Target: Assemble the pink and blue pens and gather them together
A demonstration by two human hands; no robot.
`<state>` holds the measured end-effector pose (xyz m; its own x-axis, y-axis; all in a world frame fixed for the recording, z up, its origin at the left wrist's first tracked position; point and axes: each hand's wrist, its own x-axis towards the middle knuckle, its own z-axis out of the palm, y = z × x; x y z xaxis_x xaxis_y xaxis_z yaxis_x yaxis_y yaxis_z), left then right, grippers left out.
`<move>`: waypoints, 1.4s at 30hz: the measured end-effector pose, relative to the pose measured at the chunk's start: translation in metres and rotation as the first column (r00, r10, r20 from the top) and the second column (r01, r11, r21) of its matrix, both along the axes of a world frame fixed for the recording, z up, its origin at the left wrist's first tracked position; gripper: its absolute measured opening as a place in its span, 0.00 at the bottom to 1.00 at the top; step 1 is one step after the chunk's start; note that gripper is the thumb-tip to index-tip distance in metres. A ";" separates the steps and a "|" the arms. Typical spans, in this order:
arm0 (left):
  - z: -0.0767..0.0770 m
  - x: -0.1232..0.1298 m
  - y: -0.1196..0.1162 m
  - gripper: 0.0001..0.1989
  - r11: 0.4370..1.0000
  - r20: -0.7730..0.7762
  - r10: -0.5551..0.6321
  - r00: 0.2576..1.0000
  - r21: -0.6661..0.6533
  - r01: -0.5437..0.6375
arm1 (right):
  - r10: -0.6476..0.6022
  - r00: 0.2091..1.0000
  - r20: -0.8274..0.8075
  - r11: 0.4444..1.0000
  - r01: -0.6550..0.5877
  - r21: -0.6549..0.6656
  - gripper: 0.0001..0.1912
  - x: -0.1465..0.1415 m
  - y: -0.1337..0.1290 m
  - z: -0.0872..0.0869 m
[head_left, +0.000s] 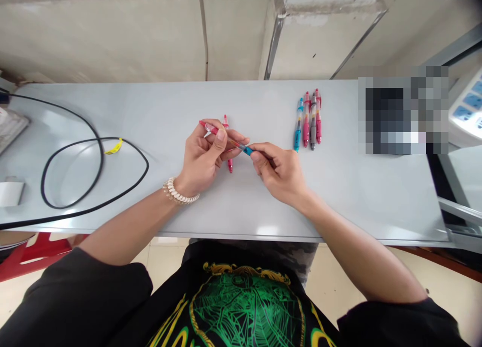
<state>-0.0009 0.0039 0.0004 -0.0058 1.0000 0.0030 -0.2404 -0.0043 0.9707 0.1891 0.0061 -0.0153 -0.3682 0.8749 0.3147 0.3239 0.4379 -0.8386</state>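
Between my hands is a pen (237, 144) with a red top end, a clear barrel and a blue grip end. My left hand (205, 153) is closed around its red and clear part, thumb on top. The fingertips of my right hand (278, 170) pinch the blue end. Under my left fingers a red pen (230, 165) lies on the table, its middle hidden by the hand. To the right lie a blue pen (298, 131), two red pens (306, 123) (319, 121) and a grey pen (313, 128), side by side.
A black cable (100, 161) with a yellow tag (114, 147) loops over the left of the grey table (169, 106). A white box (11, 193) sits at the left edge. At the right is a dark, pixelated object (391, 116). A wall stands behind the table.
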 end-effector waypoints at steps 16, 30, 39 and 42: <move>0.010 -0.008 0.002 0.23 0.982 0.099 -0.078 0.992 -0.162 0.094 | -0.121 0.992 0.031 0.913 0.099 0.396 0.09 -0.006 -0.008 -0.001; 0.002 -0.015 0.011 0.16 0.988 -0.103 0.149 0.983 0.061 -0.144 | -0.384 0.869 0.314 0.846 0.194 0.496 0.12 0.009 0.011 -0.006; -0.012 -0.024 0.015 0.06 0.959 -0.830 0.133 0.541 0.246 0.140 | -0.558 0.753 0.347 0.782 0.338 0.524 0.09 0.038 0.032 -0.016; -0.009 -0.023 0.014 0.06 0.975 -0.799 0.097 0.594 0.197 0.107 | -0.468 0.846 0.256 0.826 0.315 0.468 0.09 0.030 0.026 -0.013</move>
